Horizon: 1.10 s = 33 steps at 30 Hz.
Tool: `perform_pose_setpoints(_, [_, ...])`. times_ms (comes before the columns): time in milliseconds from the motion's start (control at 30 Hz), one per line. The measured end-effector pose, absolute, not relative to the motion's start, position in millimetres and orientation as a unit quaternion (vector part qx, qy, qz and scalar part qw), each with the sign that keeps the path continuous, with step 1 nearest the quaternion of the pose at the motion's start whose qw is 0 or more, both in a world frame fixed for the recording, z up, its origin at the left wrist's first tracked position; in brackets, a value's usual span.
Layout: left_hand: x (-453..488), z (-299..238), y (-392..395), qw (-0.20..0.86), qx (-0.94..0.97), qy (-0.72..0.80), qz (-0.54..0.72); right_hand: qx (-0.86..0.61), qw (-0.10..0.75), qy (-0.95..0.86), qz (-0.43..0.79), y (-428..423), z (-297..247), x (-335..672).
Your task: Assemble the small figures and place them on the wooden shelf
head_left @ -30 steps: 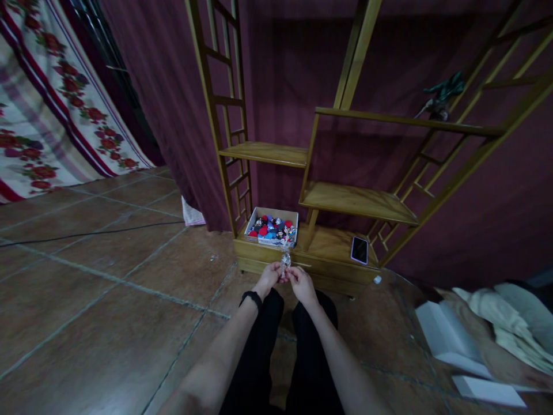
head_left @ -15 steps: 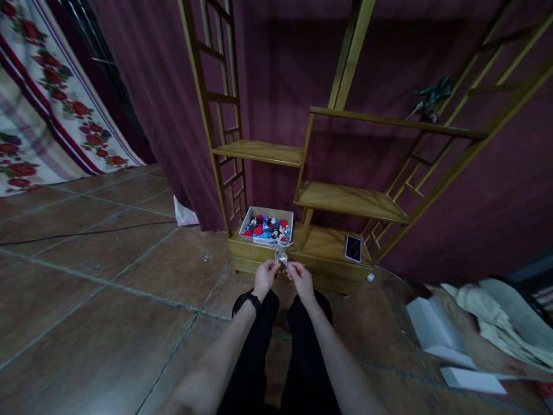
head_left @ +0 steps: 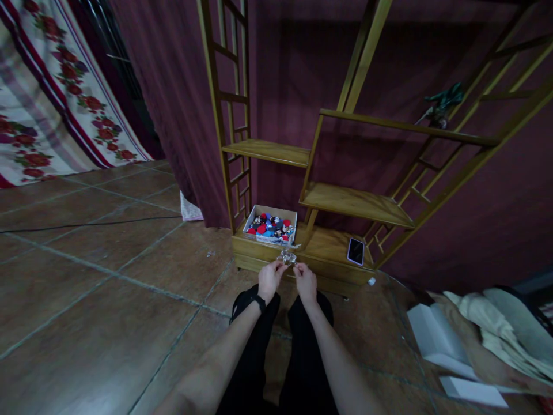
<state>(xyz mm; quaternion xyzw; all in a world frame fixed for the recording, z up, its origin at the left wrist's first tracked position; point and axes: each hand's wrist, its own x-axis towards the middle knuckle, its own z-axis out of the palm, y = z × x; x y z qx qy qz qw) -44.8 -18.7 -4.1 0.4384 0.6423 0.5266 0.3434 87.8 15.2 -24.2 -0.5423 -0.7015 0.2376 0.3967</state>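
Note:
Between my two hands is a small, clear, shiny piece that looks like crinkled plastic (head_left: 287, 257); its exact kind is too small to make out. My left hand (head_left: 271, 278) pinches its left side, and a dark band circles that wrist. At its right side my right hand (head_left: 305, 280) has its fingertips closed. Just beyond the hands, an open cardboard box (head_left: 271, 241) stands on the low wooden shelf. Inside lie several small red, blue and black pieces (head_left: 276, 226), some with cartoon-like figures.
A phone (head_left: 355, 251) lies on the shelf unit's base (head_left: 328, 245) at right. Bare shelf boards (head_left: 358, 202) rise above. White boxes (head_left: 438, 337) and cloth (head_left: 479, 311) are on the floor at right. A small clear scrap (head_left: 210, 253) lies on the tiles at left.
The view has shifted slightly. The clear plastic has turned from hanging more upright to lying more sideways between my fingers, and my hands remain close together.

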Motion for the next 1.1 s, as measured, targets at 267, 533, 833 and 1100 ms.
perform_pose_setpoints(267, [-36, 3, -28, 0.187, 0.616, 0.692, 0.326, -0.588, 0.364, -0.693, 0.202, 19, -24, 89])
perform_pose_setpoints(533, [-31, 10, -40, 0.06, 0.716, 0.642, 0.268, -0.596, 0.408, -0.657, 0.217, 26, -30, 91])
perform_pose_setpoints(833, [-34, 15, -48, -0.086, 0.809, 0.561, 0.155, -0.572, 0.502, -0.571, 0.31, 29, -32, 102])
perform_pose_setpoints(1100, [-31, 15, -46, -0.181, 0.823, 0.527, 0.108, -0.517, 0.514, -0.585, 0.355, 25, -30, 105])
